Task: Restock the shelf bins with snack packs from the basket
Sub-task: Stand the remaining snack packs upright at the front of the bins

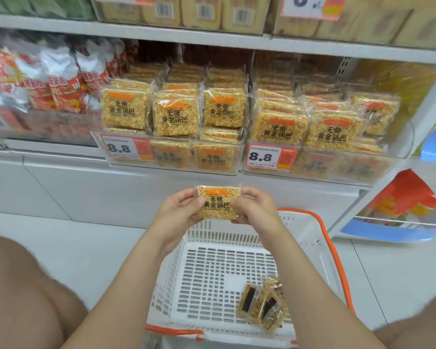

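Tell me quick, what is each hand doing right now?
The left hand grips the snack pack by its left edge.
The right hand grips the same pack by its right edge.

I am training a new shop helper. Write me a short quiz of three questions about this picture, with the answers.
1. True or false: the left hand and right hand hold one pack together.
2. Where in the basket do the other packs lie? A) far left corner B) near right corner C) centre
3. Fill in: the left tag and right tag both read ___.
Key: 1 true; 2 B; 3 8.8
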